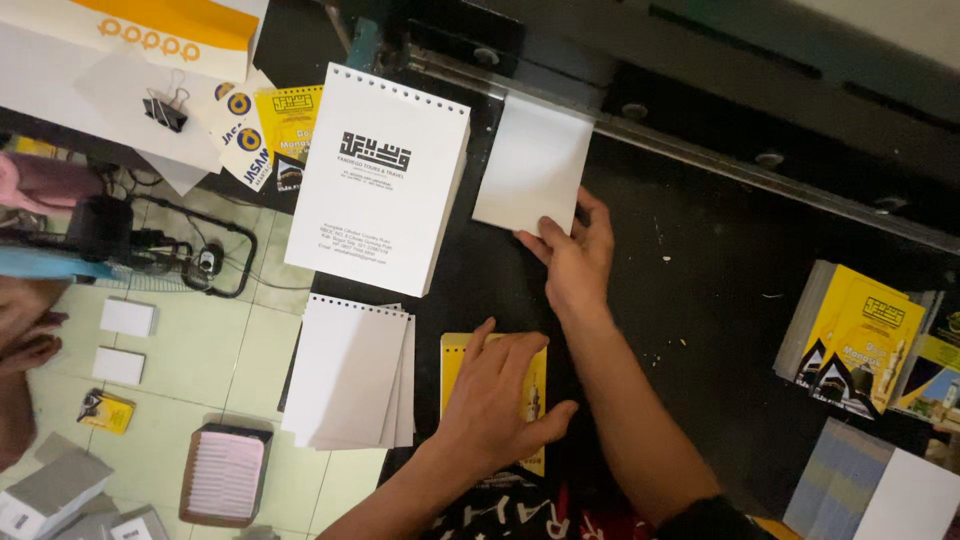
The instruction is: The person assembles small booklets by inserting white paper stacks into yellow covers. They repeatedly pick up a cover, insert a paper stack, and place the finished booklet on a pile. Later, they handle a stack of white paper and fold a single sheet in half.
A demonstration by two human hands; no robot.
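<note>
My right hand point(577, 262) presses its fingers on the near edge of a stack of blank white sheets point(532, 165), which butts against the metal bar of a punching machine point(700, 155). My left hand point(493, 400) lies flat, fingers spread, on a yellow punched booklet cover point(536, 385) near the front of the black table. A thick white stack with punched holes and a dark printed emblem point(385, 180) lies left of the blank sheets. Below it sits a thinner punched white stack point(350, 375).
Stacks of yellow printed covers point(850, 335) and grey-blue sheets point(850, 480) sit at the right. Yellow and white leaflets with a binder clip point(165, 108) lie at the upper left. On the tiled floor are small white pads point(127, 317), a basket point(222, 475) and another person's hand point(25, 345).
</note>
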